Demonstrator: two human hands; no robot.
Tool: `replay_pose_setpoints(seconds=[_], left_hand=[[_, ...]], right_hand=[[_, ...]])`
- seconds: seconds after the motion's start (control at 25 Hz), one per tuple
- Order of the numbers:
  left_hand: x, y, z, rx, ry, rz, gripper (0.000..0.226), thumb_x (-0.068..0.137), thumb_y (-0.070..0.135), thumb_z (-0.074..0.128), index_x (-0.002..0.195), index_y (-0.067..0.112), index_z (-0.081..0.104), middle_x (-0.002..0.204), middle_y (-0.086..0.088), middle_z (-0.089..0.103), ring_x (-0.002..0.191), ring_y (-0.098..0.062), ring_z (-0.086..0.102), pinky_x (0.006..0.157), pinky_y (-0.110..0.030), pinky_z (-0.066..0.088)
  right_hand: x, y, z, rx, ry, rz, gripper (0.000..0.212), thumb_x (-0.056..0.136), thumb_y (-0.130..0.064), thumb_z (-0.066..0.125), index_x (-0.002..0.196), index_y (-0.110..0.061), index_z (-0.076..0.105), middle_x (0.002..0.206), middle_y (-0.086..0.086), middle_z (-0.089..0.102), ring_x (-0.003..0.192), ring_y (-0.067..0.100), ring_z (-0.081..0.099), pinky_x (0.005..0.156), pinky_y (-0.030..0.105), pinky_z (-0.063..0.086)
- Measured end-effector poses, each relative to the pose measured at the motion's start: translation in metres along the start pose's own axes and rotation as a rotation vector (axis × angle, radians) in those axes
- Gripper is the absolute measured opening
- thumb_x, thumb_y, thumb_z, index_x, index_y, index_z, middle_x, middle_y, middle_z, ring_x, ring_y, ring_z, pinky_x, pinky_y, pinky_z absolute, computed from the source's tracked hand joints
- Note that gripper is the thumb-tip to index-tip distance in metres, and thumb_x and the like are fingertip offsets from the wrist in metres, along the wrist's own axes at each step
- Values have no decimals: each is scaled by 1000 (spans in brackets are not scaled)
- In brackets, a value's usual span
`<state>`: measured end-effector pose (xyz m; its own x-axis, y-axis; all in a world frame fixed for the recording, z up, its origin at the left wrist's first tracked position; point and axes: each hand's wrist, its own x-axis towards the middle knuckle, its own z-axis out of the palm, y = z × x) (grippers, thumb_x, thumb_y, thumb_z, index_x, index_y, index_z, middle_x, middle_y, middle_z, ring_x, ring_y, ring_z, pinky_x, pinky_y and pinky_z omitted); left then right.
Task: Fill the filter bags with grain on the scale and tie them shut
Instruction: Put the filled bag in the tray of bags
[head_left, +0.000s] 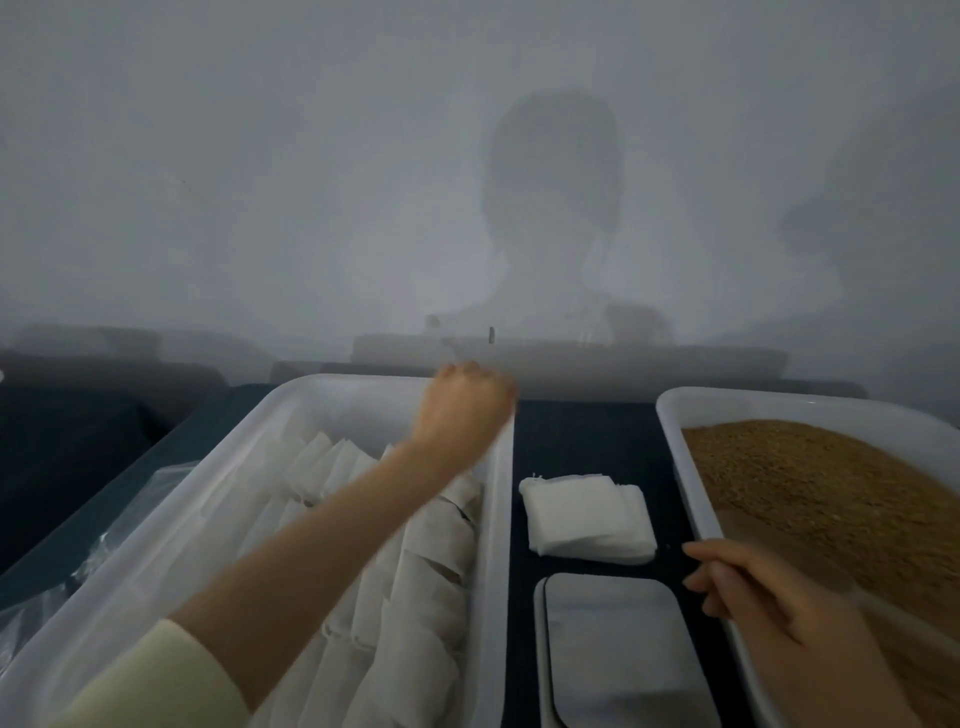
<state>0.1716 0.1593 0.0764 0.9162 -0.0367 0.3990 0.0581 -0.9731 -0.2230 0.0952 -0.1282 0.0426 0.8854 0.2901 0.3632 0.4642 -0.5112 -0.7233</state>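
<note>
A white tray (332, 387) on the left holds several filled white filter bags (431, 561) lying in rows. My left hand (465, 402) reaches over that tray to its far right corner, fingers curled into a fist, and nothing shows in it. A stack of empty filter bags (587, 514) lies on the dark table between the trays. Just in front of it sits the scale (618, 649) with a bare silver plate. The right tray (675, 415) is full of brown grain (831, 488). At its near edge my right hand (774, 603) grips a clear plastic scoop (758, 535) that rests in the grain.
A crumpled clear plastic bag (98, 556) lies left of the left tray, beside a dark box (67, 447). A white wall (311, 182) rises right behind the table and carries a person's shadow. The dark tabletop (582, 436) shows between the two trays.
</note>
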Motion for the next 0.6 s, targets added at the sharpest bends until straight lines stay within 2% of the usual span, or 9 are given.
replay_pose_setpoints(seconds=[0.04,0.12,0.16,0.24,0.32,0.48,0.6], left_hand=[[0,32,-2,-79,-94,72,24,99,18,43,99,10,65,91,-7,67,86,-25,62,74,-36,45],[-4,85,3,-238,-408,89,31,100,30,46,102,6,65,95,-9,65,81,-25,61,69,-36,47],[-6,104,8,-274,-548,72,33,99,34,49,106,5,62,101,-10,64,84,-26,60,71,-36,47],[-12,120,22,-215,-718,33,35,96,32,55,117,5,57,115,-11,59,102,-30,59,85,-40,45],[-14,119,29,-135,-755,16,33,96,25,55,121,5,56,122,-12,56,111,-31,55,89,-37,41],[-18,114,27,-160,-707,-14,28,97,15,52,122,1,57,122,-14,57,109,-31,58,89,-36,44],[-31,116,18,-182,-641,-27,25,96,10,46,116,4,60,120,-14,58,110,-31,57,79,-34,43]], right_hand=[[0,1,0,7,8,-14,24,85,-23,49,93,-41,63,81,-25,66,72,-3,63,71,9,48],[0,4,-1,23,12,-24,29,89,-14,52,91,-41,61,80,-25,65,73,-2,63,69,10,48],[-1,6,-2,29,8,-21,32,90,-11,53,90,-42,60,78,-24,65,73,-3,62,68,9,47],[-1,11,-3,48,2,-25,34,92,-8,53,89,-42,59,73,-19,65,72,-3,61,65,6,44],[-1,15,-3,63,-3,-51,33,92,-6,52,90,-37,60,72,-14,65,72,-2,61,65,5,44],[-1,23,-2,73,-11,-71,23,92,-5,53,95,-25,65,73,-12,65,72,-1,61,64,6,44],[1,26,-1,80,-15,-66,22,93,-6,52,97,-22,67,73,-8,66,73,-1,61,65,6,43]])
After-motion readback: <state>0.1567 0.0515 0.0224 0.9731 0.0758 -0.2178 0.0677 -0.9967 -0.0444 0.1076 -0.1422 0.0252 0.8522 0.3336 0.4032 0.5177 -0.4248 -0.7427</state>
